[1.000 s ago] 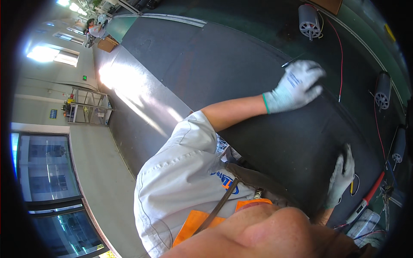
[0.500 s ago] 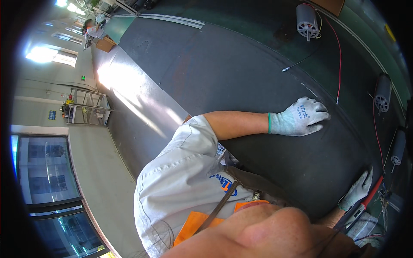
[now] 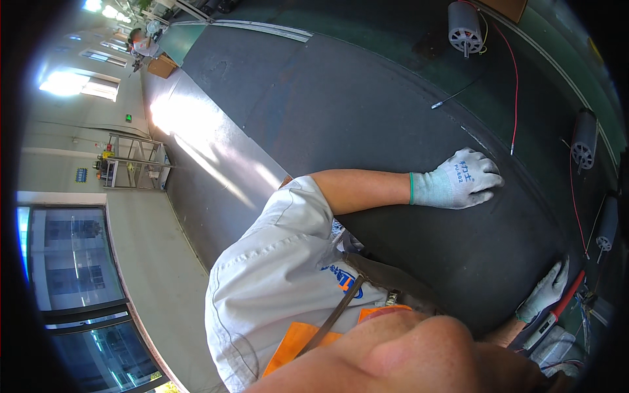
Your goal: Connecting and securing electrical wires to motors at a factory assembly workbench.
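My left hand (image 3: 462, 179), in a white glove with a grey-white coating, rests palm down on the dark bench top (image 3: 341, 111). Its fingers are apart and slightly bent, with nothing visible in them. At the lower right, my right hand (image 3: 546, 291) lies gloved on the bench, fingers stretched out and a gap between them. Close beside it is a long red and grey tool (image 3: 565, 296) with a small display-like panel. I cannot tell whether the hand touches it. Past my left hand, a red wire (image 3: 515, 105) runs from a grey cylindrical motor (image 3: 464, 27).
Two more grey motors (image 3: 584, 139) (image 3: 608, 221) stand along the green strip (image 3: 419, 39) on the right. A thin dark lead (image 3: 452, 96) lies near the bench edge. A cable bundle (image 3: 585, 321) is at lower right. Far off, a person (image 3: 143, 44) is near a cardboard box (image 3: 162, 66).
The motors and their wires have shifted slightly toward the top of the view. Both hands stay in nearly the same place and pose.
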### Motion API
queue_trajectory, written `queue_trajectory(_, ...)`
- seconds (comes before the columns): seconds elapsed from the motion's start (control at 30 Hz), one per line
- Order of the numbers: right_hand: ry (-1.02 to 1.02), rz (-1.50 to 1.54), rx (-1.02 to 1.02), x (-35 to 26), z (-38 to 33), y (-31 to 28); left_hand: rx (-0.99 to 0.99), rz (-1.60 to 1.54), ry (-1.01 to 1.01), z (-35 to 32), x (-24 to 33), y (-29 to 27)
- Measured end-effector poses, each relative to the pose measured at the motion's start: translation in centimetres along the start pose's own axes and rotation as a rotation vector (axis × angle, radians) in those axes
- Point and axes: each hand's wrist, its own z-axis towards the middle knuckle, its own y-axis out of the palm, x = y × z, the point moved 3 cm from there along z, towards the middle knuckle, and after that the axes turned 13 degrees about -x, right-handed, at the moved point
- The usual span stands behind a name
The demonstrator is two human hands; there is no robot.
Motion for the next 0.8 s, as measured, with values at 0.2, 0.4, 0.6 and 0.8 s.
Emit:
queue_trajectory(0.2, 0.025, 0.05, 0.005, -0.6, 0.0, 0.0, -0.015, 0.012, -0.005, 0.1, 0.1, -0.1)
queue_trajectory(0.4, 0.014, 0.088, 0.001, -0.8, 0.0, 0.2, -0.035, 0.021, -0.009, 0.0, -0.2, -0.1)
queue_trajectory(0.6, 0.021, 0.096, 0.0, -0.4, 0.1, 0.3, -0.012, 0.039, -0.001, -0.2, -0.3, 0.2)
queue_trajectory(0.8, 0.027, 0.052, 0.0, -0.9, 0.2, 0.4, 0.001, 0.076, 0.011, -0.3, -0.3, 0.2)
